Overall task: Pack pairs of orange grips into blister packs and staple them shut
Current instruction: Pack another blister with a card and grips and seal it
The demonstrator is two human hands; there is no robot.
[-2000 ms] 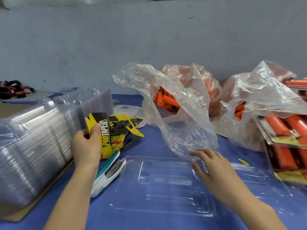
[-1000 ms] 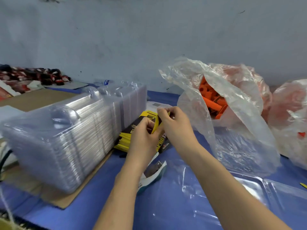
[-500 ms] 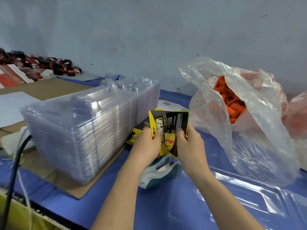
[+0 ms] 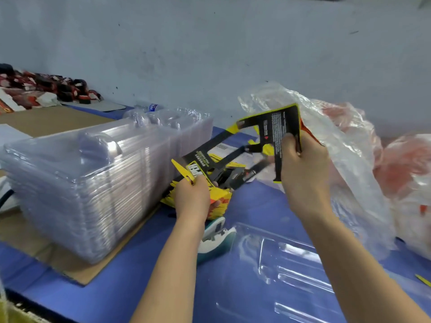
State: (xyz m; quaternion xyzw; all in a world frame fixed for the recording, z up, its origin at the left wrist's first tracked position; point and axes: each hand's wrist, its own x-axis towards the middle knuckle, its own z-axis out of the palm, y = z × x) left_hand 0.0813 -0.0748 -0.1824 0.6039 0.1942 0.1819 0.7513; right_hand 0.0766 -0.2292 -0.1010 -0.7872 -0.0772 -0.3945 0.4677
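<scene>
A black and yellow insert card (image 4: pixel 277 131) is spread open in the air between my hands. My right hand (image 4: pixel 303 169) pinches its right panel, and my left hand (image 4: pixel 192 198) pinches its lower left end, just above the pile of yellow cards (image 4: pixel 219 197). An open clear blister pack (image 4: pixel 286 271) lies flat on the blue table in front of me. The teal and white stapler (image 4: pixel 215 238) lies under my left wrist. Orange grips show faintly through the clear plastic bag (image 4: pixel 338 141) at the right.
A tall stack of empty blister packs (image 4: pixel 93 183) lies on cardboard (image 4: pixel 46 252) at the left. A second plastic bag (image 4: pixel 410 183) sits at the far right. Red and black items (image 4: pixel 42 87) lie along the wall at the back left. A grey wall closes the back.
The folded card has been pulled open: my right hand rose to the right with one panel while my left hand stayed low over the card pile.
</scene>
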